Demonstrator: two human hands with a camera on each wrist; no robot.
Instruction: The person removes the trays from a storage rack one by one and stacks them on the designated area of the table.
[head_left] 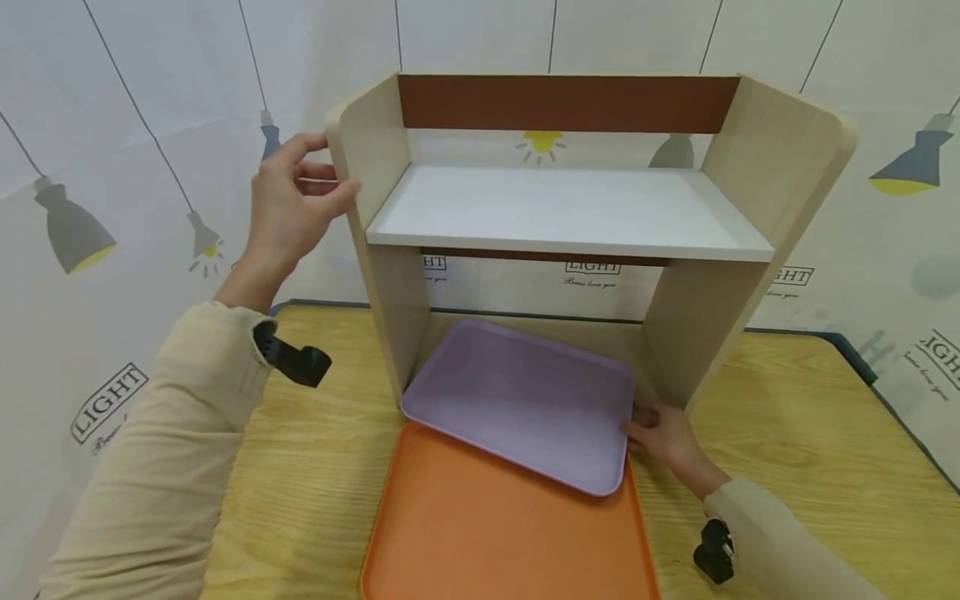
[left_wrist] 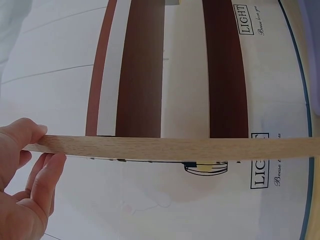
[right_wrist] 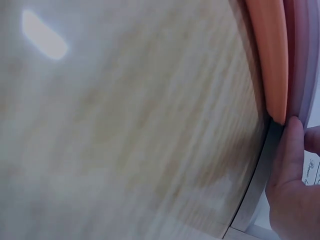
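My left hand (head_left: 288, 200) pinches the upper front edge of the left side panel (head_left: 375, 158) of a small wooden desk shelf, thumb on one face and fingers on the other in the left wrist view. A purple tray (head_left: 525, 400) lies slantwise, its back part inside the lower compartment. My right hand (head_left: 667, 437) grips this tray at its right edge, beside the right side panel (head_left: 697, 321). Under the purple tray's front part lies an orange tray (head_left: 510, 525), set in front of the shelf. In the right wrist view, the orange tray's rim (right_wrist: 272, 60) is beside my fingers.
A white middle board (head_left: 570, 212) spans the shelf above the trays, with a brown back rail (head_left: 570, 104) at the top. The shelf stands on a wood-grain table (head_left: 315, 467). Behind it hangs a pale wall covering (head_left: 480, 37) printed with lamps.
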